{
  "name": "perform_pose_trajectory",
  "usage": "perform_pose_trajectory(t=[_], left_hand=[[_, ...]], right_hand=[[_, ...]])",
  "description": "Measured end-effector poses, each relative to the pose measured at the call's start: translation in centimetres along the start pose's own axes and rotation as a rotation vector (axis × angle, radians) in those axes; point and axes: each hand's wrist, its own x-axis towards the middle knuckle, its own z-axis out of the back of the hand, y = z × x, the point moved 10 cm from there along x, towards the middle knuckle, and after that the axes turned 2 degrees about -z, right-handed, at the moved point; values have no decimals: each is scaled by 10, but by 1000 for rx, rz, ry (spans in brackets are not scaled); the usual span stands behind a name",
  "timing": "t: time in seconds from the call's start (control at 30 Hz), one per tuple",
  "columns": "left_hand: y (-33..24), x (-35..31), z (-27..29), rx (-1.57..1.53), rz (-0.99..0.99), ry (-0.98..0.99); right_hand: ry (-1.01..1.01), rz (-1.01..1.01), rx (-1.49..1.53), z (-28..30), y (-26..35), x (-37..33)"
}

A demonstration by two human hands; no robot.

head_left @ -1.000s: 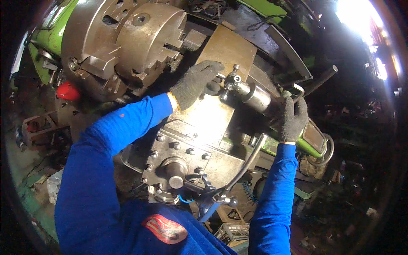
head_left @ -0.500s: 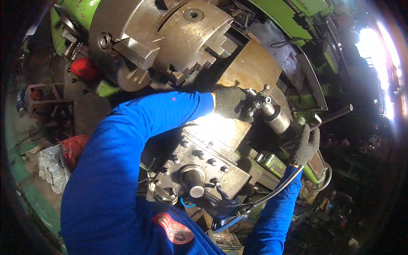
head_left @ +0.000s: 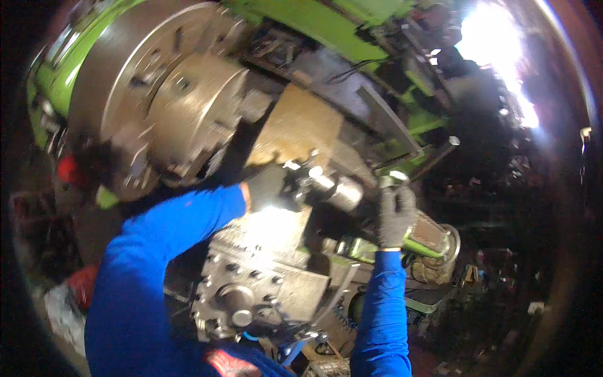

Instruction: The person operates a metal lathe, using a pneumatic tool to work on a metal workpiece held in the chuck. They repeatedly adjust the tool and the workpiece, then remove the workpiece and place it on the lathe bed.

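Head view: nearest us sits the bolted grey carriage block [head_left: 257,289] of a lathe. Above it, our gloved left hand [head_left: 267,187] closes on the dark tool post [head_left: 300,179], while our gloved right hand [head_left: 396,213] wraps the end of the steel cylinder [head_left: 342,191] just beside it. Beyond both, the large chuck [head_left: 182,107] is blurred against the green machine body [head_left: 326,22].

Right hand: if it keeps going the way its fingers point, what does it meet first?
The right hand, gloved, points up the picture. Its fingertips already sit at a shiny metal end; beyond that, probably the slanted grey bar. Blur and depth leave this uncertain.
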Motion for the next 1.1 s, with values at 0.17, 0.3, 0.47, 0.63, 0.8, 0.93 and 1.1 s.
perform_pose_trajectory(t=[0.17,0.3,0.47,0.63,0.8,0.93,1.1], left_hand=[[-9,6,16,859,-267,79],[26,24,42,-260,88,81],[35,37,73,-330,115,89],[17,-2,12,-210,108,-88],[21,12,30,-200,111,-41],[19,7,3,-162,90,163],[13,27,46,1221,-225,158]], right_hand=[[22,-42,33,2,2,-2],[2,-5,-2,6,7,-4],[9,-19,-1,-3,3,-2],[-39,24,-17,7,0,-8],[-8,10,10,-1,-1,-4],[-39,2,9,6,-11,-10],[-22,-28,80,-3,-22,-9]])
